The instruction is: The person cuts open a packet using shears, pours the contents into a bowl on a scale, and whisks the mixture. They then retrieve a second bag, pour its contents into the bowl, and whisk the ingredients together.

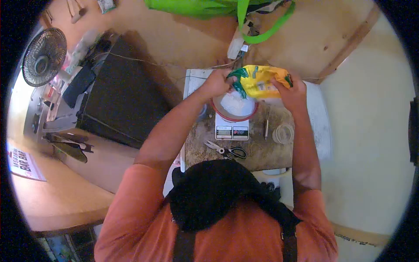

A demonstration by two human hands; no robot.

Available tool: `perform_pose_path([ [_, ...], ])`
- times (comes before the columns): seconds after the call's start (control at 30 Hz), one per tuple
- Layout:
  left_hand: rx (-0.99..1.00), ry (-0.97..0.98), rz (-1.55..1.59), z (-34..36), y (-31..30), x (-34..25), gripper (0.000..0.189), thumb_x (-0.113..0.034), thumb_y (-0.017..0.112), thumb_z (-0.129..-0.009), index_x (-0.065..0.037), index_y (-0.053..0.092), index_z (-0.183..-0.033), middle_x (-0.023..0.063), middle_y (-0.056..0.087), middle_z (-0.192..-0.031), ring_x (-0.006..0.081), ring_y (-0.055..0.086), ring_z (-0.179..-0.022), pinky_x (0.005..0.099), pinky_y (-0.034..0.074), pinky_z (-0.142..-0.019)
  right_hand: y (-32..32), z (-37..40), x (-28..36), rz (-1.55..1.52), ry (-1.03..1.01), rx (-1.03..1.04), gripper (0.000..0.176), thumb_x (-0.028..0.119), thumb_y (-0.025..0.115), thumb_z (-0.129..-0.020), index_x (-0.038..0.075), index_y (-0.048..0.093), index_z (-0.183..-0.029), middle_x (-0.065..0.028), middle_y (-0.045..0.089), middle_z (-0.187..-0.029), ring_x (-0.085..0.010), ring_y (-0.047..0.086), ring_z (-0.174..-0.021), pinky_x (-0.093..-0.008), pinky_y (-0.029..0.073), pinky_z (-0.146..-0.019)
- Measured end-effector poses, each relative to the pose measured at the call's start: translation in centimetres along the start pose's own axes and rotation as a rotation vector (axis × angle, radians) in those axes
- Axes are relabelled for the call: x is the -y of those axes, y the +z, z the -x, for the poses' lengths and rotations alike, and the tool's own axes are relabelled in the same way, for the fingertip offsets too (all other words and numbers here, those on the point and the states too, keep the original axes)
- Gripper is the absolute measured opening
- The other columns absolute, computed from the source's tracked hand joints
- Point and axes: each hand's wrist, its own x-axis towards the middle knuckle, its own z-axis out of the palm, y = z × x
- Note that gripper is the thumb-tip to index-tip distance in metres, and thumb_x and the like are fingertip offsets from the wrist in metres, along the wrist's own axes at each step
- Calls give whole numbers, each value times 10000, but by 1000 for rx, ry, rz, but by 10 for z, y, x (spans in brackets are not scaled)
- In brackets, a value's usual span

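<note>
My left hand [219, 83] grips the green, open end of a yellow and green bag [260, 81]. The bag lies sideways in the air, its mouth over a red-rimmed bowl [236, 107]. My right hand [291, 91] holds the bag's other end, with the thumb on its near face. White powder lies in the bowl below the bag. Under the bowl is a white kitchen scale [231, 131]; its display is too small to read. Scissors [225, 149] with black and white handles lie on the worktop in front of the scale.
On the worn worktop [196, 150] stand a clear round container [283, 134] and a thin metallic utensil [266, 128] at the right. A large black box-like object [126, 94] is to the left, a fan [44, 57] beyond it. A green bag [196, 6] hangs above.
</note>
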Motion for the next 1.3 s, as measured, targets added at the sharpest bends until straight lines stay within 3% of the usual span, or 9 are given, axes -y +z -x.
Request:
perform_pose_path([
  [0.07,7,18,40,-2,9,-9,128,-77,543,-895,-5,644,-928,109,645,-672,168,630,-551,332,515,-549,5,0,2,-160,28,-52,312,197,760,-782,-3,643,-990,-99,690,-922,-165,651,-840,-308,507,-768],
  [0.27,-29,-10,8,6,11,-9,133,-66,565,-899,-6,614,-1007,96,654,-718,146,633,-557,289,523,-520,-3,-4,15,300,-35,30,318,194,760,-782,-9,643,-998,-106,694,-923,-164,657,-819,-306,513,-763],
  [0.37,-66,-126,524,5,12,-5,98,-83,582,-903,-20,608,-974,73,647,-721,139,622,-574,284,524,-519,-4,1,18,-159,49,-60,313,199,753,-790,-9,644,-997,-107,695,-915,-162,658,-804,-306,511,-757],
  [0.53,-61,0,228,-6,20,8,101,-111,603,-907,-43,595,-981,53,643,-778,118,605,-614,269,527,-548,4,-4,18,161,-44,32,281,192,743,-799,-2,647,-978,-104,692,-913,-166,656,-793,-308,510,-747],
  [0.67,-46,-48,449,11,17,-16,103,-105,588,-912,-35,609,-984,30,635,-763,109,578,-594,256,499,-539,3,-1,3,-135,25,-73,269,192,744,-797,4,648,-964,-110,687,-888,-174,653,-778,-314,508,-732],
  [0.77,-41,35,257,4,39,2,140,-121,556,-935,-38,615,-1031,13,624,-725,95,562,-591,251,485,-530,5,5,11,59,-48,-6,390,282,740,-783,13,622,-1039,-188,662,-948,-357,634,-864,-419,505,-785],
  [0.87,-127,-156,401,2,18,9,180,-153,537,-955,-47,595,-1088,21,624,-747,102,570,-581,258,503,-537,-1,1,15,212,-52,-11,356,256,744,-781,19,621,-1016,-189,654,-969,-354,633,-881,-416,505,-786],
  [0.93,-128,-150,488,10,20,1,189,-156,535,-956,-49,586,-1104,26,623,-754,107,570,-571,260,507,-537,-7,8,10,-136,14,-58,249,170,721,-819,16,633,-994,-97,678,-894,-190,646,-803,-324,505,-746],
  [1.3,-85,-63,531,12,27,-2,176,-175,506,-967,-45,572,-1066,25,618,-774,97,558,-597,262,486,-543,7,8,3,-27,-47,-65,264,134,728,-812,6,616,-1013,-104,669,-916,-169,634,-823,-300,498,-754],
])
